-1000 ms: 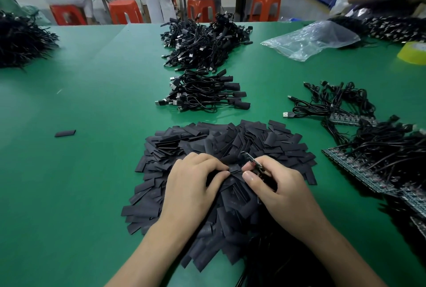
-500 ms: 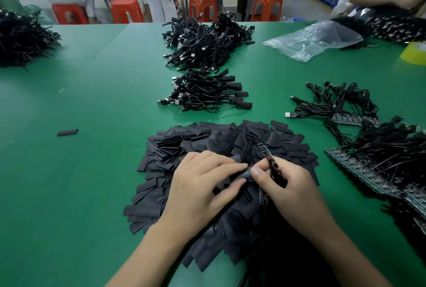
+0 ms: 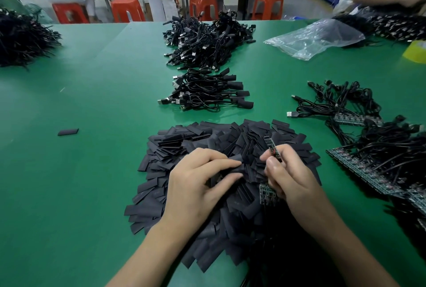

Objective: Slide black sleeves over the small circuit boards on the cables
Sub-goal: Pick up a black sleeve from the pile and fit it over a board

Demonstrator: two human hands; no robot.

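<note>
Head view: your left hand (image 3: 196,185) pinches a black sleeve (image 3: 232,167) over the sleeve pile (image 3: 184,146) on the desk (image 3: 80,183). Your right hand (image 3: 292,185) grips the circuit board (image 3: 272,146), now raised higher and tipped more upright than before.

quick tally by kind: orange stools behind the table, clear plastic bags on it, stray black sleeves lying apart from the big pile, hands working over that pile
orange stools: 4
clear plastic bags: 1
stray black sleeves: 1
hands over the pile: 2, left hand and right hand
total: 8
</note>
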